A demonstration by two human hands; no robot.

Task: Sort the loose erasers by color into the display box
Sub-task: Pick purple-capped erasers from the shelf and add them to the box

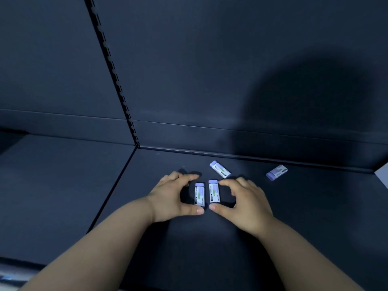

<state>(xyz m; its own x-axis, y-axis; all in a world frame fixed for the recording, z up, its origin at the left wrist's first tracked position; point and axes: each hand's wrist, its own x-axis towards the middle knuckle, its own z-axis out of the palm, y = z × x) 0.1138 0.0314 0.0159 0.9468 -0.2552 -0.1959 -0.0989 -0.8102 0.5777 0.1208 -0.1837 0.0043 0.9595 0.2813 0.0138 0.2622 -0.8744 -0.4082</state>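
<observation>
The right eraser [214, 192] lies flat on the dark shelf [210, 248], with its lilac end pointing away from us. The left eraser [199, 194] lies just beside it on the left, parallel and apart by a narrow gap. A third eraser [220, 169] lies just behind the right eraser, tilted. A fourth eraser [276, 172] lies well apart from it, behind and to the right. All four show the same lilac end and a white paper sleeve with a green mark.

We judge these erasers to be very light, small, firm blocks that give only a little. The sleeve looks smooth and may slide on the rubber, so a pull on the sleeve alone could be a risk. A good hold is at the two short ends or across the two long sides, with a light pinch.

The right hand [245, 200] sits just right of the right eraser, and the left hand [174, 196] sits on the other side, past the left eraser. Both hands are half curled like a C. Each thumb is at the near end of its eraser and each forefinger is near the far end. We cannot tell if the fingers already pinch or only frame them.

Behind the right eraser rises the back panel [210, 80]. A pale corner [382, 175] shows far to the right; we cannot tell if it is the box.
</observation>
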